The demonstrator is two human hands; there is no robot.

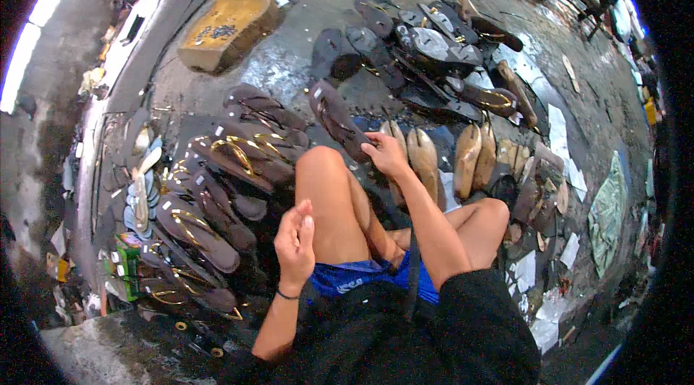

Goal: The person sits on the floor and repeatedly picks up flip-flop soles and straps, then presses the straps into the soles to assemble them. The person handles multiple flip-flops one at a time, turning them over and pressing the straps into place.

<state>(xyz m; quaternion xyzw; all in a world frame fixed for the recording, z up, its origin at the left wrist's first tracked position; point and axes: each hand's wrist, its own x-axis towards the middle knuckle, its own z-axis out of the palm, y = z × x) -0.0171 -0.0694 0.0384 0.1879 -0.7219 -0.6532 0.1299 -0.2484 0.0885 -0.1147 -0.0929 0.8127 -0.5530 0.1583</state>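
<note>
My right hand (pixel 386 155) is closed on the near end of a dark flip-flop (pixel 334 116), held tilted beyond my knee. Raised beside that knee, my left hand (pixel 295 244) is empty, its fingers loosely extended. To the left lies a crowd of dark flip-flops, several with gold straps, such as the gold-strapped flip-flop (pixel 196 233) nearest my left hand. Just right of my right hand stand pale wooden shoe lasts (pixel 423 157), with another pair of lasts (pixel 470 157) farther right.
A heap of dark footwear (pixel 434 49) spreads across the floor ahead. Far left sits a yellowish block (pixel 230 27) with small dark bits on top. Paper scraps (pixel 560 132) and a crumpled green sheet (pixel 609 215) lie at right. A green box (pixel 128 269) stands at lower left.
</note>
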